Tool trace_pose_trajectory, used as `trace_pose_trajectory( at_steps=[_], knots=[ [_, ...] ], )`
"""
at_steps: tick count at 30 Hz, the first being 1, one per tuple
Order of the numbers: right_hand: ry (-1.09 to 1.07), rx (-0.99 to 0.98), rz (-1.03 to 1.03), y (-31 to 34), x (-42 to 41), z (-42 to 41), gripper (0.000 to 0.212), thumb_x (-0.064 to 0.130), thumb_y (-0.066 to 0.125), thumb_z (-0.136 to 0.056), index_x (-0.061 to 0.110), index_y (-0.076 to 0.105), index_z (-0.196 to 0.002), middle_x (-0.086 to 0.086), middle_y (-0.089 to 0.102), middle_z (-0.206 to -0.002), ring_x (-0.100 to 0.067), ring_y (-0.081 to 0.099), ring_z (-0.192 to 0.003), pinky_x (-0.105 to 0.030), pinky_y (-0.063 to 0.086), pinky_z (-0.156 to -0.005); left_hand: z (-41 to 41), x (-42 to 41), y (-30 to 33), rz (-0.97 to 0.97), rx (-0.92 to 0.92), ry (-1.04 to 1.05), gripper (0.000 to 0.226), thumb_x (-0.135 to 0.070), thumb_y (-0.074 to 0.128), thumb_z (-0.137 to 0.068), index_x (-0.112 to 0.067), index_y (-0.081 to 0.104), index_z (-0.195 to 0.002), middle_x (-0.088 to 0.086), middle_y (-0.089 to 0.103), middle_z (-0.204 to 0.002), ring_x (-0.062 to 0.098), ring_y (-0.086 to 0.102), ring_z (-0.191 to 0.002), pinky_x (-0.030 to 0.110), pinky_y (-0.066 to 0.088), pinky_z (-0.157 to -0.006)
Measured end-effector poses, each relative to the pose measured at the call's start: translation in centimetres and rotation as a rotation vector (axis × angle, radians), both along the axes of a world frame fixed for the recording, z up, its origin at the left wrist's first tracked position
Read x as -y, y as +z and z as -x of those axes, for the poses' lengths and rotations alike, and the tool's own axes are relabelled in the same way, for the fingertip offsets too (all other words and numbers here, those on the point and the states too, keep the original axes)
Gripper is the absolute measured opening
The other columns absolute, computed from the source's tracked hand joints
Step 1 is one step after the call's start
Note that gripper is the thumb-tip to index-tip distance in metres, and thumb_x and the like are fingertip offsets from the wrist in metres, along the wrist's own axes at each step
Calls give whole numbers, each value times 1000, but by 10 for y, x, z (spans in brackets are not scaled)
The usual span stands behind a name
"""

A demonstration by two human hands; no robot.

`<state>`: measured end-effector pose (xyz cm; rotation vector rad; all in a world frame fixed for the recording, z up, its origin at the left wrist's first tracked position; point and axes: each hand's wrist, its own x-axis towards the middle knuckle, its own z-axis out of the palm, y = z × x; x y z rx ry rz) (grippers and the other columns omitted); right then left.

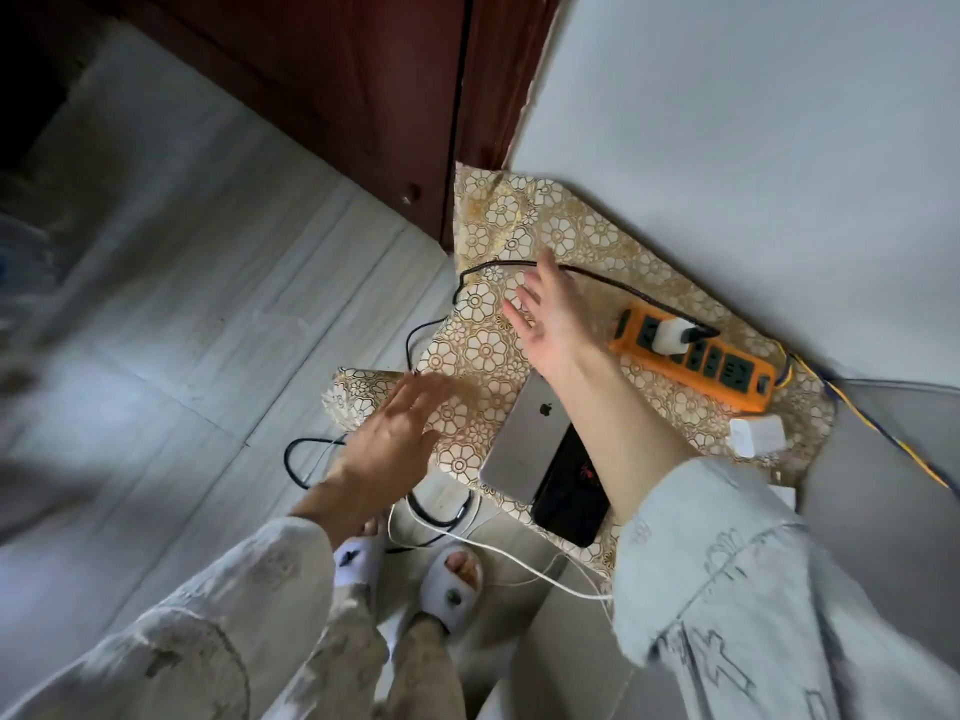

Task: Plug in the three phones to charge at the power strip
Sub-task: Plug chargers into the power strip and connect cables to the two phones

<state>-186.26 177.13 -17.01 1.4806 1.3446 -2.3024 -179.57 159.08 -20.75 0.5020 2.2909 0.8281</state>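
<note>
A: Step? 
B: Early — one white charger (670, 337) sits in the orange power strip (691, 358), right of centre; silver iPhone (527, 444) and black phone (574, 498) lie unplugged below it.
A: Hands?
B: Left hand (389, 433) and right hand (545, 317) both spread, holding nothing.
A: Next?
B: Probably catch the black cable (597, 275) — find its plug end.

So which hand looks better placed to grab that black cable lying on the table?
Probably the right hand: it is open and stretched out just beside the black cable running to the orange power strip. The left hand hovers farther back, near the table's edge.
</note>
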Motion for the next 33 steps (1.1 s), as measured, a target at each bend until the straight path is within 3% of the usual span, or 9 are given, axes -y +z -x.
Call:
trace_pose_trajectory(
  at_steps=[5, 11, 13, 15, 18, 21, 24, 28, 33],
  knots=[
    [-43, -21, 187, 3, 28, -1, 26, 25, 40, -97, 10, 53, -81, -13, 62, -115, -26, 56, -115, -35, 42, -102, 1, 40, 3, 23, -39, 274, 46, 1, 52, -85, -13, 50, -129, 13, 51, -133, 33, 51, -119, 37, 41, -97],
    [-94, -15, 353, 44, 38, -47, 26, 27, 41, -96, 7, 56, -89, -8, 74, -80, -22, 70, -79, -33, 54, -74, 30, 42, 36, -18, 57, 234, 69, -10, 54, -88, -14, 16, -145, 10, 20, -153, 32, 31, -135, 38, 27, -108],
    [-91, -9, 375, 61, 37, -59, 29, 31, 41, -95, 8, 58, -88, -4, 74, -73, -17, 71, -70, -30, 54, -67, 38, 34, 53, -4, 43, 73, 64, -14, 54, -89, -15, 19, -144, 8, 16, -155, 24, 18, -142, 36, 19, -114],
    [-93, -17, 384, 82, 34, -71, 32, 33, 39, -96, 9, 59, -87, -3, 74, -72, -15, 71, -66, -29, 53, -64, 41, 29, 71, 20, 48, -32, 46, -15, 52, -91, -11, 39, -134, 9, 33, -148, 25, 25, -140, 39, 23, -114],
    [-116, -46, 402, 112, 27, -87, 35, 34, 38, -96, 8, 61, -89, -5, 75, -80, -17, 70, -75, -31, 53, -72, 38, 35, 101, 41, 48, -39, 22, -21, 52, -92, -9, 58, -109, 10, 65, -110, 30, 60, -103, 39, 47, -88],
    [-106, -78, 418, 135, 26, -109, 28, 27, 41, -96, 6, 59, -103, -8, 74, -93, -20, 69, -89, -32, 53, -78, 34, 46, 132, 31, -4, 33, 13, -20, 53, -91, -11, 62, -93, 5, 67, -78, 21, 58, -69, 27, 43, -61],
    [34, -29, 337, 148, 38, -135, 21, 17, 44, -95, 9, 55, -111, -9, 68, -108, -23, 64, -101, -32, 51, -82, 36, 51, 170, -83, 8, 247, 10, -14, 56, -89, -9, 64, -85, -2, 59, -55, 11, 53, -46, 24, 42, -51],
    [326, 5, 157, 172, 61, -159, 30, 12, 44, -95, 12, 50, -124, -9, 60, -125, -23, 57, -115, -36, 44, -100, 35, 39, 228, -239, 336, 417, 13, -11, 58, -88, -1, 66, -91, 6, 62, -63, 8, 60, -41, 20, 49, -44],
    [696, -21, -121, 211, 85, -161, 53, 16, 51, -92, 24, 32, -141, 1, 42, -144, -17, 40, -132, -42, 29, -113, 27, 13, 295, -500, 766, 465, 19, -5, 47, -92, -1, 58, -107, 11, 65, -84, 12, 69, -62, 24, 59, -66]
  ],
)
